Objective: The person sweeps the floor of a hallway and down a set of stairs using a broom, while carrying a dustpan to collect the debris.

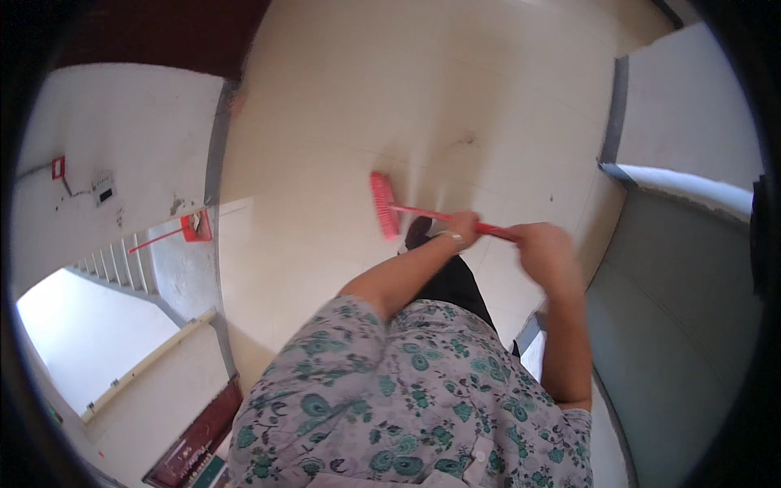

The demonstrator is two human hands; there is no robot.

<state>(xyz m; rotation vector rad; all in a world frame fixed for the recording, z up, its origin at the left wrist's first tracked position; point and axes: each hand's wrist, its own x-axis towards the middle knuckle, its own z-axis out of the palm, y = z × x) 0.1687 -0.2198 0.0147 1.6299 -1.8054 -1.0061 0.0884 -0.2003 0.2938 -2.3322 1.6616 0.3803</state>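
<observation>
A broom with a red handle and a pinkish-red bristled head (pixel 384 206) is on the pale tiled floor, its head left of my shoe (pixel 418 230). My left hand (pixel 465 230), with a light band at the wrist, grips the handle's middle. Higher up, my right hand (pixel 545 250) is closed around the handle near its end, slightly blurred. Some dark debris (pixel 467 139) lies on the floor beyond the broom head. A red dustpan (pixel 196 226) with a long thin handle is by the wall at the left, with something pale in it.
A white wall (pixel 122 140) with a grey base strip bounds the floor at left, near stairs (pixel 119 265) and a ledge (pixel 146 366). At right are a grey-green panel (pixel 665 293) and another white wall (pixel 677 110). A dark red surface (pixel 165 30) is at the upper left.
</observation>
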